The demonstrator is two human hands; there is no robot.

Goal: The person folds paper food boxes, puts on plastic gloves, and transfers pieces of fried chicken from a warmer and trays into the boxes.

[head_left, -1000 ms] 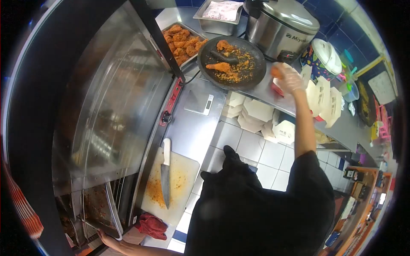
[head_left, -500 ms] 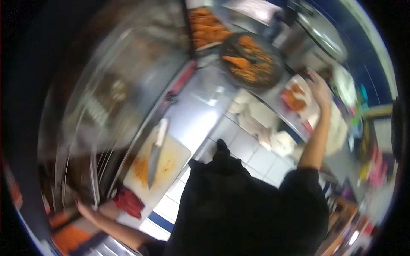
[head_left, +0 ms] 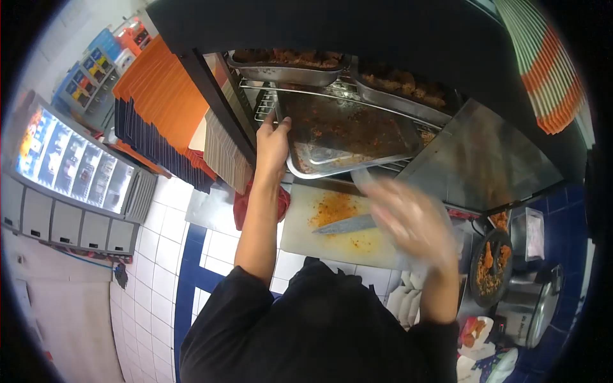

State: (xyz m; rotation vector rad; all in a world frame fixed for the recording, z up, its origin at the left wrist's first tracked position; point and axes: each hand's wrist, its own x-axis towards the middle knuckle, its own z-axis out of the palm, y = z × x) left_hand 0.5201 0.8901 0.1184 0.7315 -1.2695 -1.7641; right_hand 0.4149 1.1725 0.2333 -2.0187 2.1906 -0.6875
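Observation:
My left hand (head_left: 273, 145) grips the left edge of a metal tray (head_left: 357, 134) with its thumb on top. The tray is greasy, holds scattered crumbs, and lies partly inside the open cabinet. My right hand (head_left: 412, 220), in a clear plastic glove, is blurred in front of the tray's near right corner, over a knife (head_left: 348, 225). Its fingers are smeared, so I cannot make out whether they hold anything. The knife lies on a crumb-covered cutting board (head_left: 300, 233), its handle hidden by my right hand. A red cloth (head_left: 284, 203) lies beside the board.
More food trays (head_left: 287, 73) sit on the cabinet rack above. Stacked orange boards (head_left: 159, 96) stand at the left. A glass door (head_left: 479, 153) juts out at the right. Beyond it are a dark pan (head_left: 490, 271), a rice cooker (head_left: 527, 313) and a box of chicken (head_left: 474, 333).
The view has turned left toward the cabinet. My right hand has left the chicken box and come to the tray. My left hand now clearly shows gripping the tray, which sticks out of the cabinet.

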